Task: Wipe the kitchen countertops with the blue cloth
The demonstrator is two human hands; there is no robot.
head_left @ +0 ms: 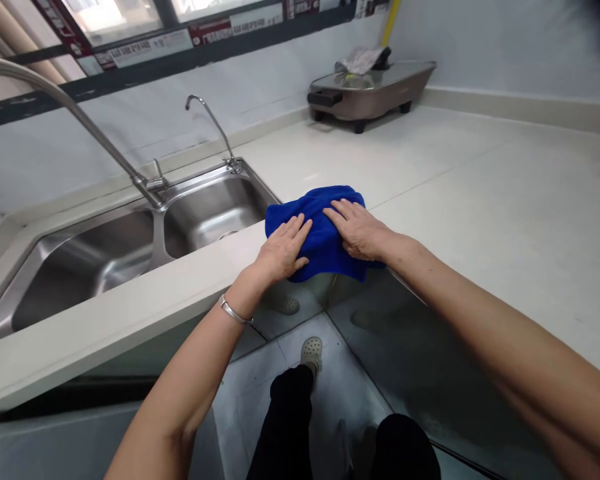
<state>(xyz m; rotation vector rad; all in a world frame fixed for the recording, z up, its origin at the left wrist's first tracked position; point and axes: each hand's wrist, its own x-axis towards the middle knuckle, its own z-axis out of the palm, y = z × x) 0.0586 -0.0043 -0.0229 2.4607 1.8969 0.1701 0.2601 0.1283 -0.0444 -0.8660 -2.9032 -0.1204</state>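
Note:
A blue cloth [320,230] lies spread over the inner corner of the white countertop [480,200], its front edge hanging over the side. My left hand [284,250] rests flat on the cloth's left part, fingers stretched out and thumb apart. On the cloth's right part lies my right hand [357,229], fingers extended and pressing down on the fabric. Neither hand is wrapped round the cloth. The counter corner beneath it is hidden.
To the left is a double steel sink [159,233] with a large curved faucet [80,113] and a thin small faucet [213,120]. An electric pan [370,93] with a glass lid stands at the back. Dark cabinet fronts [405,333] drop below the counter.

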